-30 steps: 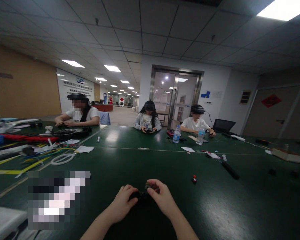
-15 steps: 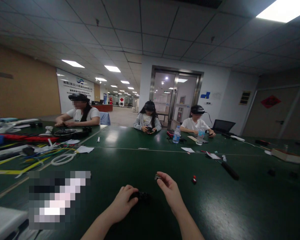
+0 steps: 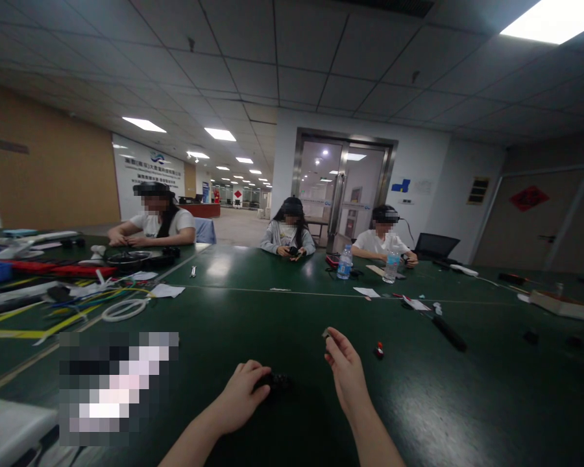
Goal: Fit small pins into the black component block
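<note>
My left hand is closed around one end of a small black device on the green table. The device's right end, with small raised details, sticks out past my fingers; its exact kind does not show. Off to the right and a little above the table, my right hand pinches a small greyish piece between thumb and fingertips. That piece is too small to name. A little red object with a dark part lies to the right of my right hand.
A black-handled tool lies at the right. Two water bottles stand farther back. Cables, papers and a small wrench are on the left. A blurred-out patch covers something near my left arm. Three people sit opposite.
My right hand has moved away from the black device, to the right and slightly up, carrying the small greyish piece. My left hand has stayed on the device.
</note>
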`<action>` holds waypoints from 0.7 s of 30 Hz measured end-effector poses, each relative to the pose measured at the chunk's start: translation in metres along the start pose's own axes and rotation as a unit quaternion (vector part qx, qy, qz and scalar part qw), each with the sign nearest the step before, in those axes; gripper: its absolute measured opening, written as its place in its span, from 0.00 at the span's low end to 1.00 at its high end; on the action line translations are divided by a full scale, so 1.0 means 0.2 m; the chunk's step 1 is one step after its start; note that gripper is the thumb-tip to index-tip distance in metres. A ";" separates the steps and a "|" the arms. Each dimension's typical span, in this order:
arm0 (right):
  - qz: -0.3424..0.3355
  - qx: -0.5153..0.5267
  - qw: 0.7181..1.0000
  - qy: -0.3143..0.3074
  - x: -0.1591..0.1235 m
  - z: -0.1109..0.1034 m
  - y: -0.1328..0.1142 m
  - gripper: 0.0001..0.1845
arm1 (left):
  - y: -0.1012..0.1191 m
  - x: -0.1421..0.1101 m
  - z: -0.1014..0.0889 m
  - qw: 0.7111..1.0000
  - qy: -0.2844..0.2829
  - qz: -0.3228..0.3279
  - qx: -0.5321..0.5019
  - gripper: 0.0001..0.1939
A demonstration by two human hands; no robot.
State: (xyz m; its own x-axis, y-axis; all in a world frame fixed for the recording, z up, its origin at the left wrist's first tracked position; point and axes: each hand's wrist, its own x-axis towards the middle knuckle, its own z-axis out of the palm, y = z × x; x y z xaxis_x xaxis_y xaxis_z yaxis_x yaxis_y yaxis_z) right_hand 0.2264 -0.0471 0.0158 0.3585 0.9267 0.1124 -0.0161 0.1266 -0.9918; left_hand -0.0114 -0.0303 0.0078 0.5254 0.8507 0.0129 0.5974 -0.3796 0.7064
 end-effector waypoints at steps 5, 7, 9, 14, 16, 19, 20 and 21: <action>0.003 0.064 0.998 0.029 0.00 -0.01 -0.01 0.24 | -0.01 0.00 0.01 1.000 -0.008 0.000 -0.002 0.19; 0.009 0.109 0.993 0.051 0.00 0.00 -0.01 0.23 | -0.03 0.01 0.02 1.000 -0.002 0.008 0.009 0.18; 0.013 0.148 0.987 0.069 -0.01 0.00 -0.02 0.23 | -0.05 0.02 0.02 1.000 0.003 0.013 0.015 0.18; 0.016 0.196 0.977 0.077 0.00 -0.01 -0.02 0.21 | -0.03 0.01 0.01 1.000 -0.001 0.008 0.007 0.18; 0.015 0.202 0.976 0.080 0.01 -0.01 -0.01 0.21 | -0.01 0.00 0.01 1.000 0.000 0.005 0.005 0.18; 0.015 0.211 0.974 0.082 0.01 -0.02 0.00 0.20 | -0.01 0.00 0.00 1.000 -0.002 0.002 -0.006 0.18; 0.016 0.214 0.973 0.082 0.02 -0.02 0.00 0.20 | -0.01 0.00 0.00 1.000 -0.003 0.002 -0.011 0.18; 0.016 0.217 0.973 0.082 0.02 -0.02 0.00 0.20 | -0.01 0.00 0.00 1.000 -0.004 0.003 -0.015 0.18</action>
State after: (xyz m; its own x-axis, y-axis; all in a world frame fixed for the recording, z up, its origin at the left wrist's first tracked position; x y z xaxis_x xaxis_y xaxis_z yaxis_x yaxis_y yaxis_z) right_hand 0.2322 -0.0453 0.0153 0.4949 0.8682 0.0358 -0.4099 0.2696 -0.8714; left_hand -0.0124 -0.0288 0.0058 0.5332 0.8459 0.0115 0.5757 -0.3727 0.7278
